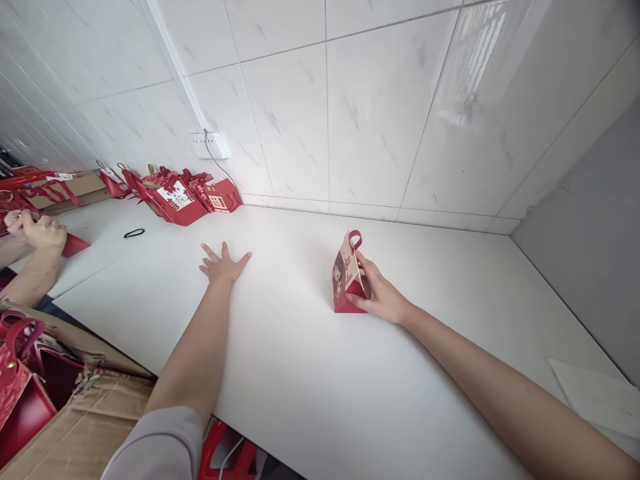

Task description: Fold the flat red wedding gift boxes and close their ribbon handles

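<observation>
My right hand [377,293] grips a small red and cream gift box [345,275] from its right side, thumb at the front and fingers behind. The box stands upright on the white table [300,373], with a dark red ribbon loop [355,239] at its peaked top. Off to the left, my left hand [221,268] has its fingers spread wide just over or on the tabletop, holding nothing. Whether its palm touches the surface I cannot tell. Beyond that hand, several red gift boxes [183,200] lie bunched against the wall.
A co-worker's hands [43,230] hold something red at the far left. A black loop [134,233] lies on the table. The cardboard carton [100,427] at lower left holds red boxes. A wall socket [209,145] has a cable. Red stool legs [227,453] show below the edge.
</observation>
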`<control>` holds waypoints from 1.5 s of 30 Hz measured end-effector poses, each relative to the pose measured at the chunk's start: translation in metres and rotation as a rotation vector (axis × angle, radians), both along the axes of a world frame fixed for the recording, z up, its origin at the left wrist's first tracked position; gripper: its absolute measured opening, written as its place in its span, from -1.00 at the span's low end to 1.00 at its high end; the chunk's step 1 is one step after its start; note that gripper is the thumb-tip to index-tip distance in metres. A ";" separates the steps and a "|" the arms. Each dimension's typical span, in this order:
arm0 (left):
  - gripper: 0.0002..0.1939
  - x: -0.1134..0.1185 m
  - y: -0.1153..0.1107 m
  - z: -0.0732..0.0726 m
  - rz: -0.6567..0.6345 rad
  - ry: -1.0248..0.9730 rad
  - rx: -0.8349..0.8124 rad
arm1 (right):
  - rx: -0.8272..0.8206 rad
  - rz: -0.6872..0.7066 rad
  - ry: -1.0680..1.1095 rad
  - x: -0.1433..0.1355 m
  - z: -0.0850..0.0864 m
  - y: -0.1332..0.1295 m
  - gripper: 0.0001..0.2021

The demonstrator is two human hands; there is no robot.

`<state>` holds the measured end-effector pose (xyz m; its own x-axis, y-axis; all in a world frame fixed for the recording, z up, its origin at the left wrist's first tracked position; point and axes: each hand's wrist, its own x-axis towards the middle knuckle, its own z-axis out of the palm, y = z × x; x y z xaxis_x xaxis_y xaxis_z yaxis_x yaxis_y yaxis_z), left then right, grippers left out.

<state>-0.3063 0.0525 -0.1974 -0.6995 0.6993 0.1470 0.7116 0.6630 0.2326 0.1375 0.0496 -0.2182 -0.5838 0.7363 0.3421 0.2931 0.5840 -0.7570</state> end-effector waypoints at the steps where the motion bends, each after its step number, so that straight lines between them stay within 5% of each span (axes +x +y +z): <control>1: 0.16 0.001 0.000 0.000 0.004 0.005 0.024 | 0.007 0.001 0.002 0.000 0.000 0.000 0.01; 9: 0.04 -0.003 0.002 0.000 -0.056 -0.003 -0.115 | 0.006 -0.001 -0.004 -0.001 -0.001 -0.001 0.00; 25: -0.02 -0.006 0.004 -0.003 -0.092 -0.016 0.004 | -0.033 0.020 0.022 0.000 0.001 0.000 0.01; 29: -0.27 0.003 0.002 -0.001 -0.185 0.000 0.085 | -0.067 0.019 0.010 0.001 0.002 -0.001 0.01; 33: -0.55 0.025 -0.009 0.019 -0.275 0.078 0.283 | -0.074 0.024 0.018 0.000 0.003 -0.002 0.01; 38: -0.22 0.029 -0.029 0.039 -0.153 0.308 0.747 | -0.073 0.021 0.020 0.000 0.003 -0.002 0.00; 45: 0.16 -0.027 -0.015 0.008 0.093 -0.036 0.863 | -0.076 0.027 0.022 0.000 0.001 -0.001 0.00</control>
